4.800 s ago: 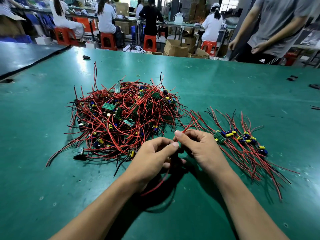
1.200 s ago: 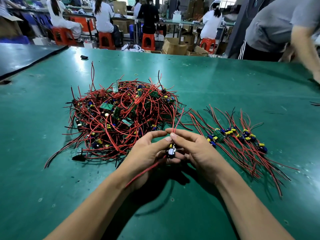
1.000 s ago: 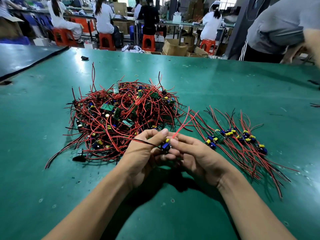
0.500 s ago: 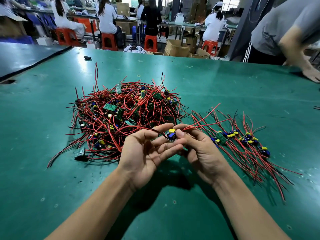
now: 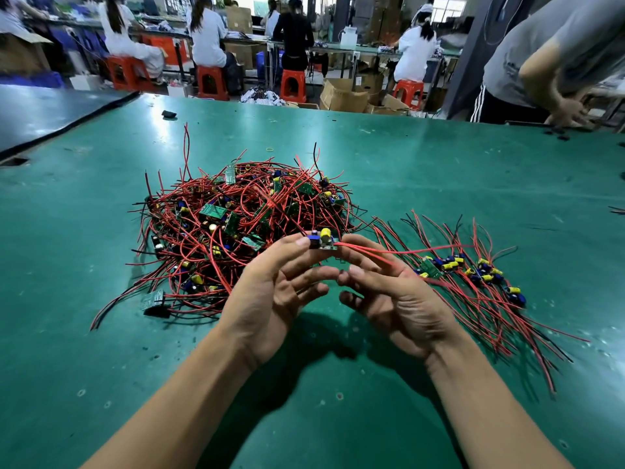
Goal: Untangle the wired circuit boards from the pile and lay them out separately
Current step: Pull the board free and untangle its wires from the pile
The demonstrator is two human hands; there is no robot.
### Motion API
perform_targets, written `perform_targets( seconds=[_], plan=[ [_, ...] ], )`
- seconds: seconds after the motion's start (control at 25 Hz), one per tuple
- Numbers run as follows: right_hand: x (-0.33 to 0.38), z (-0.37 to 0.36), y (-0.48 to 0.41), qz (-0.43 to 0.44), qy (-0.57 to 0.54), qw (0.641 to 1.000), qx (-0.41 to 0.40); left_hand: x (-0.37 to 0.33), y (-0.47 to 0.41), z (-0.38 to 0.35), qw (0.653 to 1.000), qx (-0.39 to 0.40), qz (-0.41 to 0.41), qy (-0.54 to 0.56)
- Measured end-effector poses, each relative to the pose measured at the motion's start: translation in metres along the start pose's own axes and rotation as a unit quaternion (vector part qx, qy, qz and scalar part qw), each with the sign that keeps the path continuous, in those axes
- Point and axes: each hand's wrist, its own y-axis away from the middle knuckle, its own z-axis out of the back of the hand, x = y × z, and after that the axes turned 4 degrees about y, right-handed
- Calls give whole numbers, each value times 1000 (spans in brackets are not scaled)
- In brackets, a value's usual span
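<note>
A tangled pile [image 5: 243, 228] of small green circuit boards with red and black wires lies on the green table [image 5: 422, 170], left of centre. To its right, several separated boards [image 5: 473, 269] lie side by side with their wires fanned toward me. Between the two groups, above the table, I hold one small board [image 5: 323, 240] with a yellow and a blue capacitor. My left hand [image 5: 274, 296] pinches its left end with fingertips. My right hand [image 5: 389, 292] holds its right end, and its red wires run right across those fingers.
A small black part [image 5: 169, 114] lies near the far edge of the table. A person in a grey shirt [image 5: 554, 55] leans over the far right corner, hand [image 5: 568, 113] on the table. Seated workers on orange stools [image 5: 291, 84] and cardboard boxes stand beyond.
Both hands have lifted the single board higher and turned palms up. Its red wires, earlier pointing up and right, now stretch out to the right over the laid-out boards.
</note>
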Motion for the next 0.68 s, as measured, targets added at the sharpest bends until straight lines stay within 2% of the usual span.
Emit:
perform_targets(
  seconds=[0.08, 0.2, 0.48, 0.68],
  plan=[
    [6, 6, 2, -14, 3, 1000, 10, -3, -1, 3, 1000, -1, -3, 5],
    [9, 11, 1, -31, 41, 999, -18, -1, -2, 4, 1000, -2, -3, -7],
    [-4, 4, -3, -14, 155, 987, -39, 18, -2, 1, 975, 10, 23, -220],
    [1, 6, 0, 17, 201, 978, -56, 22, 2, 0, 971, 38, 26, -234]
  ],
)
